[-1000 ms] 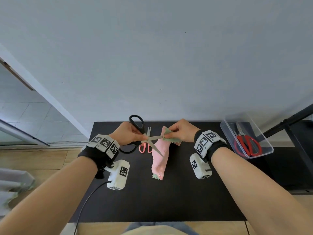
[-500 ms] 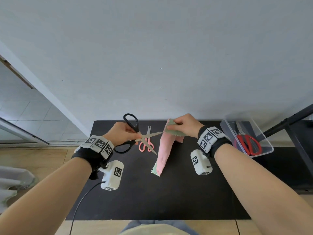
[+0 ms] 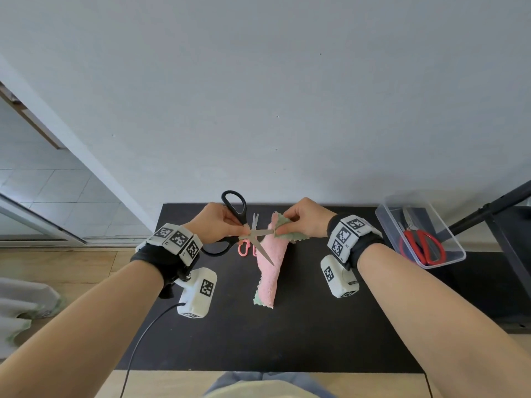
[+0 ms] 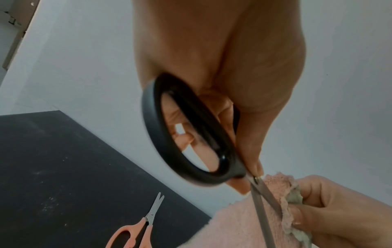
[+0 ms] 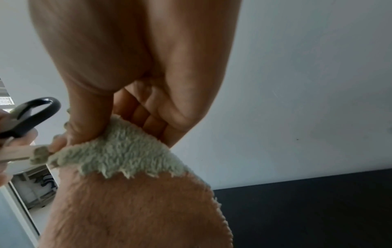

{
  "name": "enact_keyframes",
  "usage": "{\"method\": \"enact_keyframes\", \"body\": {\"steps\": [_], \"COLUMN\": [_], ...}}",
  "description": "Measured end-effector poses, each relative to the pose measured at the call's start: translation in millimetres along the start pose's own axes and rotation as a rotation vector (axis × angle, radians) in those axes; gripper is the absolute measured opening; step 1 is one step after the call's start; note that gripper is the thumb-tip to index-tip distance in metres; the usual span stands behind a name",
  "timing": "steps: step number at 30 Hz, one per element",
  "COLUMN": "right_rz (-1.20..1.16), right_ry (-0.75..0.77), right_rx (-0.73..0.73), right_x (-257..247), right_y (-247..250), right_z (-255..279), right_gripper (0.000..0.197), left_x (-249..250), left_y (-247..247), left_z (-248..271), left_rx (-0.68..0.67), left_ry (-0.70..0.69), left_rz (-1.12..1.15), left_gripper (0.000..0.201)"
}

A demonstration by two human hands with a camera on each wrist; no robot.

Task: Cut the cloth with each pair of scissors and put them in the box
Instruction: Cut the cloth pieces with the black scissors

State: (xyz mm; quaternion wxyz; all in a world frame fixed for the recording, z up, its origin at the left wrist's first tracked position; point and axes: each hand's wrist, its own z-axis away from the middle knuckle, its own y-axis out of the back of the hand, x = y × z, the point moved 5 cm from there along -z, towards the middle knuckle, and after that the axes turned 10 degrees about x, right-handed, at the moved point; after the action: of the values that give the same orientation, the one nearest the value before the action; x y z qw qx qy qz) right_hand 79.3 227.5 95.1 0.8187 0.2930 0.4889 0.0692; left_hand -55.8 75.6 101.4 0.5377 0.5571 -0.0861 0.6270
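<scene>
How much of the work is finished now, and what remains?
Done: the red scissors lie in the box. In hand: the left hand works the black scissors, blades open at the cloth that the right hand pinches. Left: the pink scissors wait on the mat.

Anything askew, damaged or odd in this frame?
Nothing stands out. The left hand grips black scissors at the cloth pinched by the right hand; red scissors lie in the box.
</scene>
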Motion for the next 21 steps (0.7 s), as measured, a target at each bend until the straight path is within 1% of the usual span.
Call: {"method": "enact_keyframes", "body": {"steps": [1, 3, 8, 14, 21], "right_rz": [0.001, 0.001, -0.043, -0.11, -0.139], "right_ry": [0.005, 0.018, -0.005, -0.011, -0.02], "right_rx": [0.006, 0.024, 0.042, 0.074, 0.117], "right_x": [1, 4, 11, 11, 12], "right_y": [0, 1, 2, 6, 4], "right_z": [0, 1, 6, 8, 9], "right_gripper": [0.008, 0.012, 0.011, 0.005, 0.007], "left_x": [1, 1, -2, -3, -6], "left_y": [-1, -3, -4, -3, -2], "left_z": [0, 0, -1, 2, 6], "left_rx": [-0.004, -0.006, 0.003, 0.008, 0.0], "left_ry": [-0.005, -0.011, 0.005, 0.027, 0.08], "left_rz": [0.0, -0.008, -0.003, 0.04, 0.072], "left_gripper": [0.018, 0.017, 0.019, 0.007, 0.011]}}
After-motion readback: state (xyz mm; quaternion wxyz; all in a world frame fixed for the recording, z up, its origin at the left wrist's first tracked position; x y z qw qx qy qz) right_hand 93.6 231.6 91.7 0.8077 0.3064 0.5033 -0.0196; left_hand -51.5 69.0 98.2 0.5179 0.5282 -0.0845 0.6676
